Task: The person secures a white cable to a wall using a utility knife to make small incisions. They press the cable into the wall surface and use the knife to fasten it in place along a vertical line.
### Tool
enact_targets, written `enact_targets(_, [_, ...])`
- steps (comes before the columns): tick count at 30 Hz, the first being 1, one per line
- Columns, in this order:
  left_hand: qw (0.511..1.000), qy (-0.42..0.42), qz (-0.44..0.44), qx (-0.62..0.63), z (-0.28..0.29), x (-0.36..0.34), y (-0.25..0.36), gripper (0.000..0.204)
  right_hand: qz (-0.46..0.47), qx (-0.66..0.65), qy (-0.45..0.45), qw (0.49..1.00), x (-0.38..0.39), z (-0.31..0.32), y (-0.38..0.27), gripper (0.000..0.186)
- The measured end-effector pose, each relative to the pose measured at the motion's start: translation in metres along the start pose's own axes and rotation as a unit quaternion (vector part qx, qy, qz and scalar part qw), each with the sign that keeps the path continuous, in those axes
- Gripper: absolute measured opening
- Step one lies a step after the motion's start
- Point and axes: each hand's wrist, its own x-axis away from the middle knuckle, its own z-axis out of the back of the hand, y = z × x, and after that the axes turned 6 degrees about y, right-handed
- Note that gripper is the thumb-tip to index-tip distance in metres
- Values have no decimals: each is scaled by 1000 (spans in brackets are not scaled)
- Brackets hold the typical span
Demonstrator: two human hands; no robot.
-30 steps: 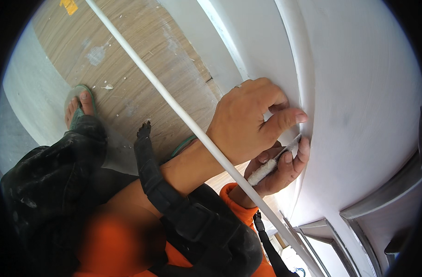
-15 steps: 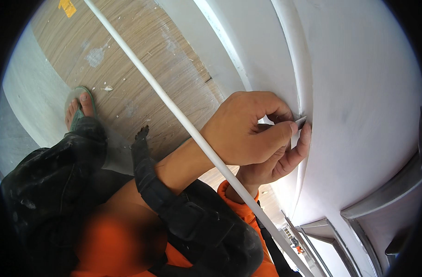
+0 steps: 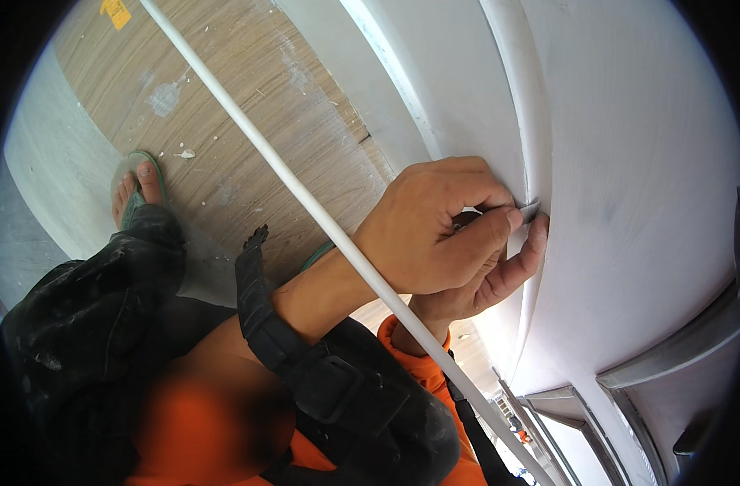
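My left hand is closed in a pinch between thumb and bent forefinger. It grips a small thin grey blade-like piece, whose tip rests at the seam of a white trim strip and the pale wall. Just below and partly behind it is my right hand, coming out of an orange sleeve. One of its fingers reaches up to the wall beside the blade-like piece, while the other fingers are mostly hidden. Whether the right hand also holds something cannot be made out.
A long white pole crosses diagonally in front of my left wrist. Below lies a wood-look floor with white smears and chips, and a yellow scrap. My sandalled foot is at left. Dark frames stand lower right.
Both hands stay at the seam, with only small shifts. The blade-like piece has turned slightly against the trim, and the right finger is a little nearer the wall.
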Motion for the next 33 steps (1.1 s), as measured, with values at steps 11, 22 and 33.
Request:
enact_targets(11, [999, 38, 21, 12, -4, 1, 7, 5, -46, 4, 21, 999, 10, 3, 6, 54])
enact_targets(22, [998, 36, 56, -15, -4, 0, 13, 4, -15, 44, 13, 999, 5, 2, 3, 50])
enact_targets(33, [997, 36, 73, 1, -4, 0, 13, 4, -2, 82, 8, 997, 5, 4, 6, 49])
